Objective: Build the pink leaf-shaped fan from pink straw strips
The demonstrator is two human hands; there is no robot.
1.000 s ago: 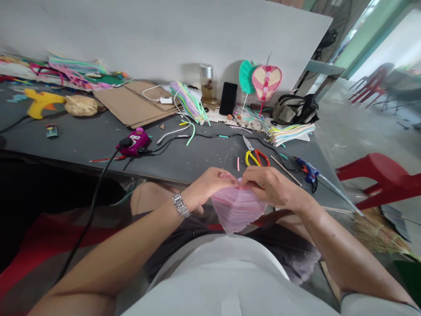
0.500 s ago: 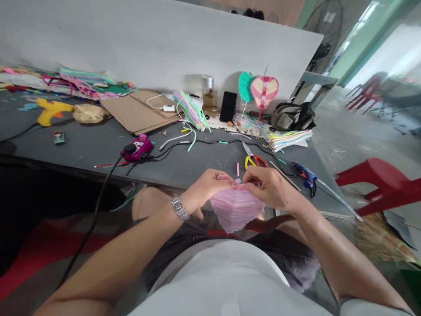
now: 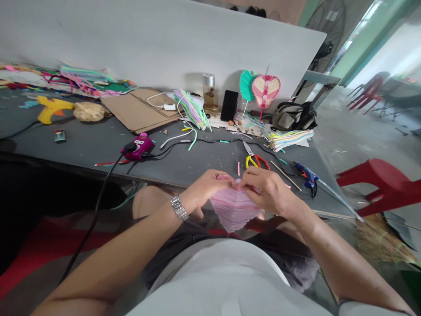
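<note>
Pink layered heart point(image 3: 234, 208) held over your lap;
your left hand point(image 3: 205, 186) and right hand point(image 3: 269, 191) pinch its top edge; yellow-handled scissors point(image 3: 255, 161) lie at twelve o'clock, blue glue gun point(image 3: 307, 176) at two.

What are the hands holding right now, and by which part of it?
The left hand and right hand both hold a pink layered heart-shaped piece by its top edge, near the centre, with the pointed end downward.
</note>
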